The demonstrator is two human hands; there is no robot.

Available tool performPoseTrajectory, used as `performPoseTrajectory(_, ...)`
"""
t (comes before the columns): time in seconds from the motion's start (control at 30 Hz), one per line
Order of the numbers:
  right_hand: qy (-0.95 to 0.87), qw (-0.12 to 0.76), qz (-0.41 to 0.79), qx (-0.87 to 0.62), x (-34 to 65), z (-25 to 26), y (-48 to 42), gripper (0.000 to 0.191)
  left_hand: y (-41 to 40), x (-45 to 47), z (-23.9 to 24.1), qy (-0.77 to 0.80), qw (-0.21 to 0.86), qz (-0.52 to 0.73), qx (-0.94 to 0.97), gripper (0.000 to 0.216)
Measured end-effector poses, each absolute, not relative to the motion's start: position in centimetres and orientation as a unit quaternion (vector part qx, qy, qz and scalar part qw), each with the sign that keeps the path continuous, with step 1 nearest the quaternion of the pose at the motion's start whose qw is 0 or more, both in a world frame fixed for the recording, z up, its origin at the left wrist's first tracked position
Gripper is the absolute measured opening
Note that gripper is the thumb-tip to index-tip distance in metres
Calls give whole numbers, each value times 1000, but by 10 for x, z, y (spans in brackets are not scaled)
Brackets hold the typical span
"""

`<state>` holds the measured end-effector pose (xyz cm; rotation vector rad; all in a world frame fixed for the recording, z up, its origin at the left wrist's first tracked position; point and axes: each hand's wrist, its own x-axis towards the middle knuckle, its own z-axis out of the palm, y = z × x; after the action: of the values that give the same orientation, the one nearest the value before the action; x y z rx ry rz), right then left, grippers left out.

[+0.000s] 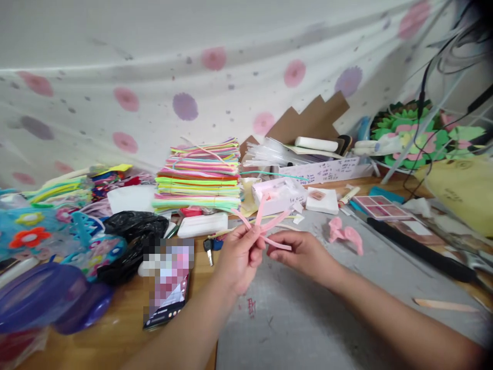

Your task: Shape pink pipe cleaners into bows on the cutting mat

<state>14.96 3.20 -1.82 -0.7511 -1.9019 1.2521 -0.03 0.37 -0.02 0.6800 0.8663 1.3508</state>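
Observation:
Several pink pipe cleaners [275, 221] cross each other and fan outward from a pinch of my left hand [241, 254], closed with thumb on top of the crossing. My right hand [304, 252] is at their right side, fingers curled around one pink strand that slants down past its fingertips; the exact contact is partly hidden. Both hands hover over a grey cutting mat [269, 329]. On the mat, to the right, lies a twisted pink fuzzy piece [345, 235], apart from my hands.
Behind stands a tall stack of coloured pipe cleaners [198, 180], with a white box [279, 195] beside it. At left are a phone [169, 288], a key [208, 252], a black plastic bag [134, 241] and a purple container [46, 298]. A black-handled tool [419, 249] lies at right.

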Motion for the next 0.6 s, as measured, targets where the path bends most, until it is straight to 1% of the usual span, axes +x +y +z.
performPoseTrajectory(0.13,-708,447,447,-314,149,-19,25,20,2,5,-4,391,632,588,319,25)
performPoseTrajectory(0.27,-647,498,470,-337,147,-20,24,17,0,8,-10,419,569,591,389,24)
performPoseTrajectory(0.43,-562,525,530,-359,143,-25,28,21,-2,7,-20,450,488,574,480,24)
performPoseTrajectory(0.53,-524,532,563,-352,141,-26,28,20,-2,7,-24,466,479,555,497,26)
performPoseTrajectory(0.6,-501,538,585,-343,140,-25,27,19,-2,8,-24,468,491,537,501,27)
